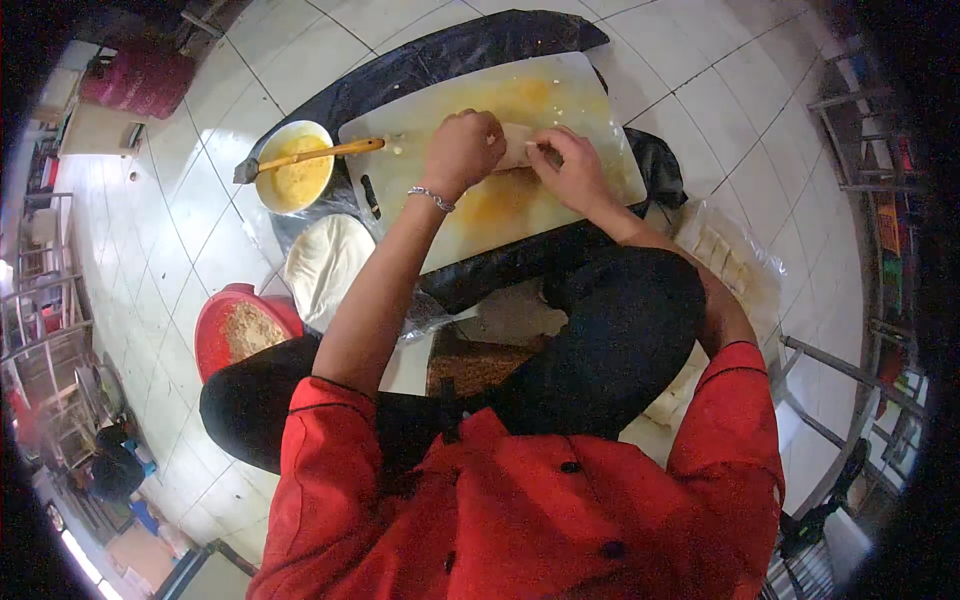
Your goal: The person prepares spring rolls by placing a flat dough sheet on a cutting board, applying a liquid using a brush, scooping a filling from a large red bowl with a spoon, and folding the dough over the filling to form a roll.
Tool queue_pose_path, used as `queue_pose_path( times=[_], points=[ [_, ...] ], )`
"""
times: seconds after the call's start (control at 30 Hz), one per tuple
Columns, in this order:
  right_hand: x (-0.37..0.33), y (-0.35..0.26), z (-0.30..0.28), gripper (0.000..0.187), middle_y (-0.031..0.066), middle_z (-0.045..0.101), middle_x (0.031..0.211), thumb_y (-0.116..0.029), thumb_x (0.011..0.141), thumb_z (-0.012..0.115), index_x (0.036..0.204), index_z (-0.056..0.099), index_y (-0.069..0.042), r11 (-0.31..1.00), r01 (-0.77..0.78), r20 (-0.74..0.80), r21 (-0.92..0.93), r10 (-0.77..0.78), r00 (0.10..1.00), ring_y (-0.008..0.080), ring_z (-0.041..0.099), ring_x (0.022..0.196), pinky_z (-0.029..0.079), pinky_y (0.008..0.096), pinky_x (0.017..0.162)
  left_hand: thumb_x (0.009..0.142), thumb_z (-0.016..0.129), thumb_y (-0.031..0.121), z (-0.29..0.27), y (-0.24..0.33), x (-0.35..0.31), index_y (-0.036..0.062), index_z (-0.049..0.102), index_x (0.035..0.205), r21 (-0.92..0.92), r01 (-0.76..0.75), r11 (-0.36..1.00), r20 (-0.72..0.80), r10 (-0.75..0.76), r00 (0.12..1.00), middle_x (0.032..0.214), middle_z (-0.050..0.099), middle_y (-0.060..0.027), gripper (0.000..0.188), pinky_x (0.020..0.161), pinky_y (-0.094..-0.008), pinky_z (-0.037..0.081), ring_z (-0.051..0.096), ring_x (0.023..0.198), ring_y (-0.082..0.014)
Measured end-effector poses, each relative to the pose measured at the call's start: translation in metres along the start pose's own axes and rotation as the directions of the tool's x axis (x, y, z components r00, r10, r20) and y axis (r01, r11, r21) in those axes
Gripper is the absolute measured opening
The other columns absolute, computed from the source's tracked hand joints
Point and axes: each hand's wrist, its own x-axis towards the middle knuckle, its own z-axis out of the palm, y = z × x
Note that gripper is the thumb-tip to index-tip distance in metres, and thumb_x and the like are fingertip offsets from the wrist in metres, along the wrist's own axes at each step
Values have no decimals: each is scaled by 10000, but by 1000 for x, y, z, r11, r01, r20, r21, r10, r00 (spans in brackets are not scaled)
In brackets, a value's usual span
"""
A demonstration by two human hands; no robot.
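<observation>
On a white cutting board (570, 95) smeared with yellow, my two hands work at a small pale dough roll (514, 148). My left hand (464, 152) has its fingers curled closed at the roll's left end. At the right end my right hand (570, 170) pinches the dough between thumb and fingers. Left of the board stands a white bowl (270, 200) of yellow liquid, with a wooden-handled brush (320, 152) laid across its rim. Flat pale dough sheets (332, 265) lie by my left forearm.
A red basin (215, 325) of crumbly filling sits near my left knee. Several pale rolls (722, 255) rest on clear plastic beyond my right forearm. Black plastic sheeting (440, 50) is spread under the board on the tiled floor (170, 250). A metal rack (850, 385) stands at the right.
</observation>
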Motion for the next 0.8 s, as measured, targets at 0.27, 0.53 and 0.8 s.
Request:
queue_pose_path(
  times=[0.27,0.53,0.8],
  points=[
    [-7,-1,-3,153,104,649,1064,-202,865,676,944,647,-74,985,157,-114,-71,-165,980,320,620,990,467,431,880,761,686,264,12,-16,18,103,734,784,70,-81,994,-21,83,996,884,683,-183,170,795,-430,541,656,837,-354],
    [0,0,-2,214,47,640,1179,-275,868,671,1017,671,-121,853,422,64,-307,-424,903,267,603,1076,442,434,947,741,726,273,11,-27,28,98,738,776,82,-149,985,4,149,989,873,678,-210,179,821,-446,528,639,877,-373],
    [-2,-2,-8,463,16,525,1401,-338,909,608,1331,546,-156,708,557,297,-433,-472,830,258,490,1250,376,450,1027,824,703,231,-14,-58,2,80,714,945,-17,-95,995,-246,88,965,997,692,-174,194,838,-434,521,651,909,-342]
  ],
)
